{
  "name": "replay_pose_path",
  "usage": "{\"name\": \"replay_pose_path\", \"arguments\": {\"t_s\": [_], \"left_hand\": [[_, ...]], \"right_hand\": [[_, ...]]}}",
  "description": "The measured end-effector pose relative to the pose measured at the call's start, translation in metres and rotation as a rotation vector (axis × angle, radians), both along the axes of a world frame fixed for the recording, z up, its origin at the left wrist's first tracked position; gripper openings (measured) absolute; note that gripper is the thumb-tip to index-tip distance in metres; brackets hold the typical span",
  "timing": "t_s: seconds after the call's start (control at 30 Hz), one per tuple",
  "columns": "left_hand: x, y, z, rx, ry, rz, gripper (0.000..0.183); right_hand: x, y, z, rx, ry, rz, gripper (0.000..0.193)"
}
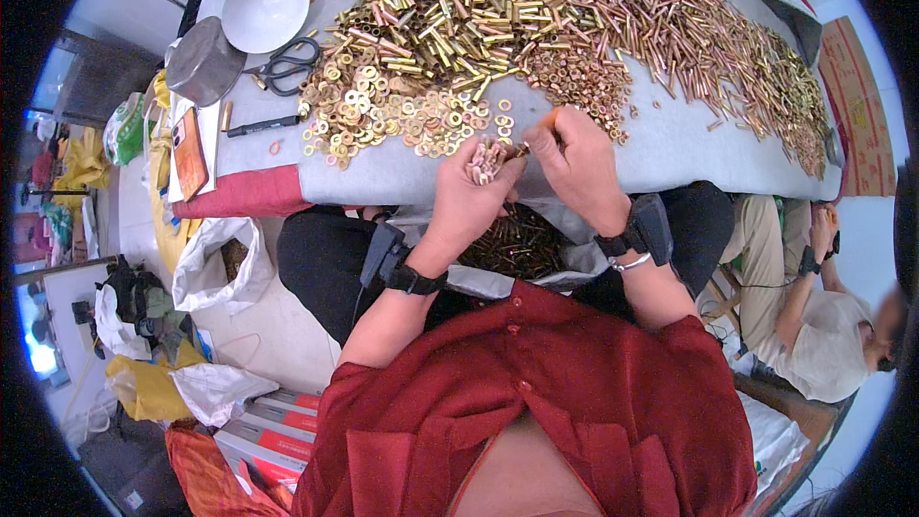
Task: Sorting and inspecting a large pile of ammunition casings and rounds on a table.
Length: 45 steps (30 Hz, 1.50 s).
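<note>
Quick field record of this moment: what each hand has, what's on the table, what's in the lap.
left hand: grips a bundle of small brass tubes
right hand: fingertips pinch at the bundle's top
table: grey cover, heap of loose brass tubes, pile of washers
table's far left: white bowl, scissors, black pen
lap: bag of dark small parts
wrists: black strapped devices
right edge: another person seated

Both forearms rise from the lower edge and meet at the centre. The left hand (pixel 471 193) is cupped, fingers curled loosely upward. The right hand (pixel 574 165) pinches its fingertips together beside it.
</note>
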<state>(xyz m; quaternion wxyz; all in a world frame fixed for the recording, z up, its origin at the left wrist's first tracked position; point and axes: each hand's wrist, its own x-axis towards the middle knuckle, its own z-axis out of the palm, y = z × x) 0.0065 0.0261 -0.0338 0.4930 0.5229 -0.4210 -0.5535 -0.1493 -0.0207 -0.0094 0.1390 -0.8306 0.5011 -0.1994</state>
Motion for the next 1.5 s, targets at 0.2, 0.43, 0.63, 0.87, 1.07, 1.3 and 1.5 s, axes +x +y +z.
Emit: {"name": "replay_pose_path", "arguments": {"t_s": [0.2,0.43,0.63,0.87,1.07,1.3,1.5], "left_hand": [[0.007,-0.004,-0.001,0.061,0.265,-0.014,0.019],[0.006,-0.001,0.001,0.034,0.288,-0.011,0.018],[0.013,-0.003,0.0,-0.012,0.36,-0.019,0.021],[0.012,0.001,0.006,0.045,0.393,-0.014,0.021],[0.009,0.006,0.001,0.084,0.062,-0.175,0.02],[0.008,0.004,-0.003,0.11,-0.032,-0.144,0.021],[0.021,-0.003,0.004,0.299,0.272,-0.058,0.025]], "right_hand": [[0.007,0.008,-0.005,0.561,-0.904,0.043,0.028],[0.01,0.013,-0.011,0.608,-1.03,0.034,0.033],[0.004,0.012,-0.019,0.708,-1.257,-0.004,0.063],[-0.004,0.005,-0.03,0.89,-1.546,0.097,0.053],[0.016,-0.019,-0.018,0.025,-0.528,-0.112,0.013],[0.04,-0.062,-0.033,-0.352,0.017,0.235,0.023],[0.037,-0.068,-0.038,-0.419,0.016,0.223,0.017]]}}
